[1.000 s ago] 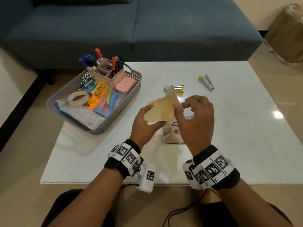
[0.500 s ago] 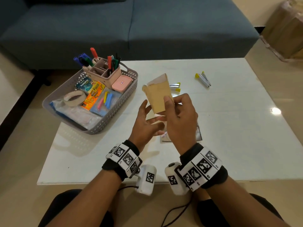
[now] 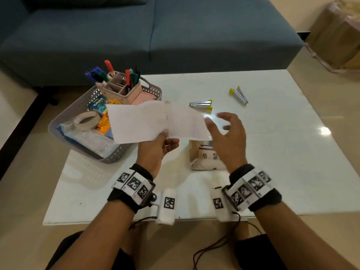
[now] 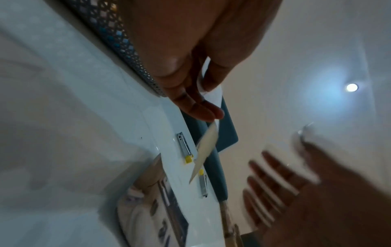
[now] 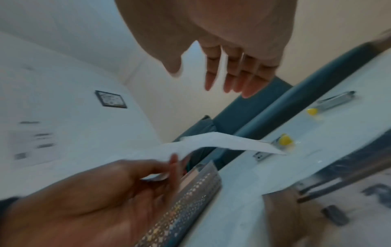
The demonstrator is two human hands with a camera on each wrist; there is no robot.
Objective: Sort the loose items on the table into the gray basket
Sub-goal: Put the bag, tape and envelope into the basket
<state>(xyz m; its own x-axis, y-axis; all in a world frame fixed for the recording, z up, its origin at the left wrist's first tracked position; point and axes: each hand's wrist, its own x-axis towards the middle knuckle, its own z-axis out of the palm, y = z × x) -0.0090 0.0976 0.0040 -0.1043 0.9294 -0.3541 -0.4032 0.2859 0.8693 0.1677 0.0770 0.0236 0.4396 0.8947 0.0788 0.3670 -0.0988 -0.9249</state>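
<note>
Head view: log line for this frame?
left hand pinches paper sheet beside gray basket | right hand open, off sheet | two staplers, photo card on table

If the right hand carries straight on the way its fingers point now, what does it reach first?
Probably the near stapler: the open right hand points forward-left, beside the paper's right edge. It might brush that edge first; depth is unclear.

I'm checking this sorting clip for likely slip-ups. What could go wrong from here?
Only the left hand pinches the paper sheet, by its lower edge; the right hand is open and off it, so the limp sheet could slip or crease. Swinging it toward the gray basket, it may snag the upright markers.
</note>
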